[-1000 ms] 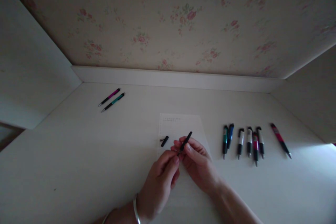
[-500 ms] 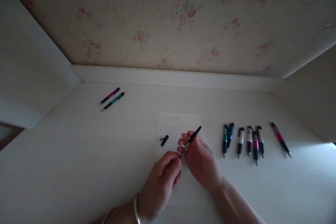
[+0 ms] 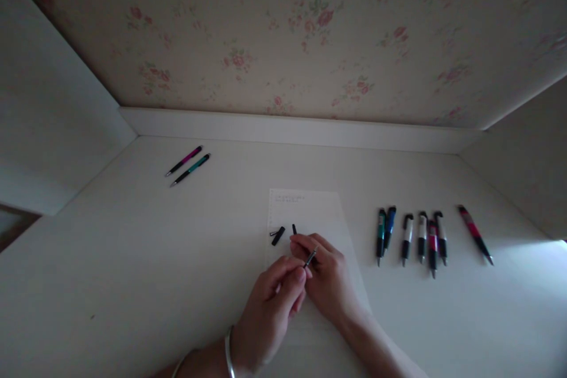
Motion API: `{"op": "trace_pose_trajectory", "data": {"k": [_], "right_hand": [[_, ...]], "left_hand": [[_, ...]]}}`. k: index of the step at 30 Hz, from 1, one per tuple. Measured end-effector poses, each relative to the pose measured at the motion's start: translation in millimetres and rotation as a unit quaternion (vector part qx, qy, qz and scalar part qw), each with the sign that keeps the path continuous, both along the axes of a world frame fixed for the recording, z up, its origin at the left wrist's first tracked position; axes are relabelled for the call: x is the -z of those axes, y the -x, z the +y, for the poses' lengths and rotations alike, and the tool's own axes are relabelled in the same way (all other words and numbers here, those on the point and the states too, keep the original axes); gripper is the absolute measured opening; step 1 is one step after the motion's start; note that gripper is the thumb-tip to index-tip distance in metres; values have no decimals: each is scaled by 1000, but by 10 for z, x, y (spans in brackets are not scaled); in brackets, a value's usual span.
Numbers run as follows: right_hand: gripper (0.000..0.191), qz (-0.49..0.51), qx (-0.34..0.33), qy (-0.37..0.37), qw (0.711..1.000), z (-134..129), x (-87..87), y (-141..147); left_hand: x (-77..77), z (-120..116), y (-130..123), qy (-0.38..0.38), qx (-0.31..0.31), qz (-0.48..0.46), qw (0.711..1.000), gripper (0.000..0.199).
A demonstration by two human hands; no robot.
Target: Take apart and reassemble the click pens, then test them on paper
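Note:
Pinched between the thumb and fingers of my left hand (image 3: 278, 295) is a thin pen part (image 3: 311, 256), dark with a pale shine, its free end pointing up and right. My right hand (image 3: 325, 274) is curled beside it, with the two hands meeting over a sheet of paper (image 3: 310, 207). A short black pen piece (image 3: 294, 228) sticks out past the right fingertips; its lower part is hidden by the hand. On the paper, left of the fingers, lies a black pen cap (image 3: 278, 236) with a clip.
Two pens, one purple (image 3: 185, 160) and one teal (image 3: 191, 170), lie at the back left of the white table (image 3: 155, 260). To the right several pens with white (image 3: 407, 239), green, blue and pink barrels lie in a row, and a red-and-black pen (image 3: 475, 235) lies beyond them.
My right hand has turned over, back now upward, and the black piece has come apart from the thin pen part in my left hand. The black piece has moved left. The cap stays put.

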State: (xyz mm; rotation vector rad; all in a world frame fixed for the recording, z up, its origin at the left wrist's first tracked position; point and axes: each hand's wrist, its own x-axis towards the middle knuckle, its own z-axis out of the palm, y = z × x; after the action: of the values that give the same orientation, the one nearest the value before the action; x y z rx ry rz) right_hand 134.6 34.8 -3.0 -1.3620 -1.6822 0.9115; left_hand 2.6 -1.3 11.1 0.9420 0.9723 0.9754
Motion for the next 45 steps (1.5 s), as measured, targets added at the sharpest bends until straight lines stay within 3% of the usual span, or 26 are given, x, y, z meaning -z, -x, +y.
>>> {"op": "trace_pose_trajectory", "data": {"k": [7, 12, 17, 26, 31, 37, 39, 41, 43, 45], "right_hand": [[28, -40, -29, -28, 998, 6, 24, 6], [23, 62, 30, 50, 996, 25, -89, -33], [28, 158, -27, 101, 982, 15, -146, -84], [33, 164, -43, 77, 983, 15, -127, -90], [30, 236, 7, 93, 967, 38, -41, -116], [26, 369, 100, 95, 919, 98, -18, -128], [27, 342, 135, 76, 927, 113, -25, -137], [29, 239, 146, 55, 958, 114, -25, -141], [32, 105, 118, 36, 987, 102, -22, -135], [33, -15, 64, 10, 998, 86, -20, -118]], "left_hand": [[6, 12, -25, 31, -22, -23, 999, 41], [28, 22, -24, 56, -29, -9, 998, 41], [9, 34, -39, 48, -17, 10, 999, 39], [-12, 19, -22, 24, 5, 60, 998, 38], [-19, 17, -18, 28, 14, 70, 997, 35], [-27, 10, -19, 34, 24, 75, 996, 35], [-22, 2, -21, 39, 16, 71, 997, 36], [-13, -3, -22, 51, 2, 59, 997, 37], [-1, -4, -21, 60, -7, 49, 997, 39], [10, -3, -17, 56, -5, 49, 997, 39]]}}
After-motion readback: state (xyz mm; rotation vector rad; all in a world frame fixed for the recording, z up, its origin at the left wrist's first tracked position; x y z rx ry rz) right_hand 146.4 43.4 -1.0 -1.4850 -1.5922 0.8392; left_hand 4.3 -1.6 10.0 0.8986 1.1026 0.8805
